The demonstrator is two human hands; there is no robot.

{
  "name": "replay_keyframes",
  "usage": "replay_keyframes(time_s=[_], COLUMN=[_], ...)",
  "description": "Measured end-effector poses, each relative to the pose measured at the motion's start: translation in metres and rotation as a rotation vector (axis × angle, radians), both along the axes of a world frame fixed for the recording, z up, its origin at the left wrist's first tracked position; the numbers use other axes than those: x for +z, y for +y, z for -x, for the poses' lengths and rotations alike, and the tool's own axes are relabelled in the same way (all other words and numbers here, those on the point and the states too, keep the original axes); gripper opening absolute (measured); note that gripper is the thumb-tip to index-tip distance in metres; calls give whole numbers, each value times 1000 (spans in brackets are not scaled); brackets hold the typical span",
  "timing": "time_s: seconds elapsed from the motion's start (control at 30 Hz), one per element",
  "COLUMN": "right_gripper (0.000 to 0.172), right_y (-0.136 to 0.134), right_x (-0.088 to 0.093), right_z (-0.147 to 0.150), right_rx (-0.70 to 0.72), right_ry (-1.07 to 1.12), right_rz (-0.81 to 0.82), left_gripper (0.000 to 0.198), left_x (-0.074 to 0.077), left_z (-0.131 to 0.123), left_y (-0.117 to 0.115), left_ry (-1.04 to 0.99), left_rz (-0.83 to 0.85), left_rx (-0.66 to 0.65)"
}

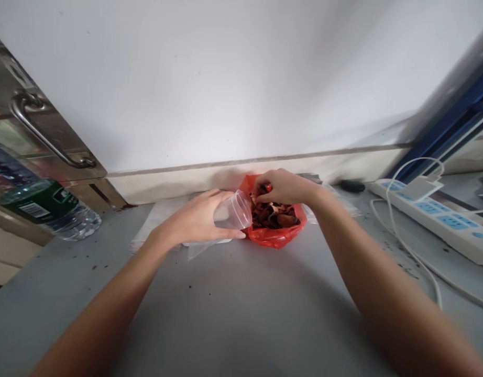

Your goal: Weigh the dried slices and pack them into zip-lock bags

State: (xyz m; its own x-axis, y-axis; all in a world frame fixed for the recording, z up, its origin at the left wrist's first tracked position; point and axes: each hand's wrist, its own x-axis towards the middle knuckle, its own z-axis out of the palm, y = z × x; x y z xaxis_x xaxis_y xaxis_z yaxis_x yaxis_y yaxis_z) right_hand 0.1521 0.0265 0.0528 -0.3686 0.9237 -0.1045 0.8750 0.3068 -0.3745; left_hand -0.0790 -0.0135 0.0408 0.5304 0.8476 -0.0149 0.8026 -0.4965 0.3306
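Observation:
My left hand (200, 217) is closed around a clear plastic cup (231, 212), tilted with its mouth facing the red plastic bag (273, 238). That bag stands open, filled with dark reddish-brown dried pieces (278, 215). Over the bag's far left side is my right hand (281, 187), its fingers bent down and pinched among the pieces. A small bright red bit shows at its fingertips; what exactly they grip is partly hidden. The cup's rim is close beside the bag's left edge.
Clear plastic bags (157, 222) lie behind my left hand. A water bottle (48, 207) leans at the left near a metal door handle (48, 131). On the right are a white power strip (438, 214), cables (406, 246) and a small black object (352, 186). A white wall rises behind.

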Motion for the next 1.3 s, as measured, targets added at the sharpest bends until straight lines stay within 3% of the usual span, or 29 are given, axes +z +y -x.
replay_keyframes(time_s=[0.2,0.5,0.63,0.73,0.83,1.0,1.17,1.3], right_gripper=[16,39,27,16,14,7,36,52], right_y=[4,4,6,6,6,-1,-15,-21], right_x=[0,-2,-4,-4,-1,7,15,20], right_z=[-6,-4,-3,-4,-8,-4,19,25], right_rx=[149,-77,-28,29,51,147,47,2], right_ry=[66,74,79,52,-16,89,205,473], right_rz=[-34,52,-3,77,129,96,68,185], left_gripper=[82,89,87,89,91,82,89,80], left_x=[-1,-5,-5,-5,-6,-8,-7,-5], left_z=[1,5,5,7,8,5,2,4], left_y=[3,6,7,8,8,6,4,6], left_ry=[-58,-68,-92,-93,-78,-72,-115,-273], left_rz=[34,41,56,63,71,62,47,67], left_rx=[-21,10,3,10,32,30,81,64])
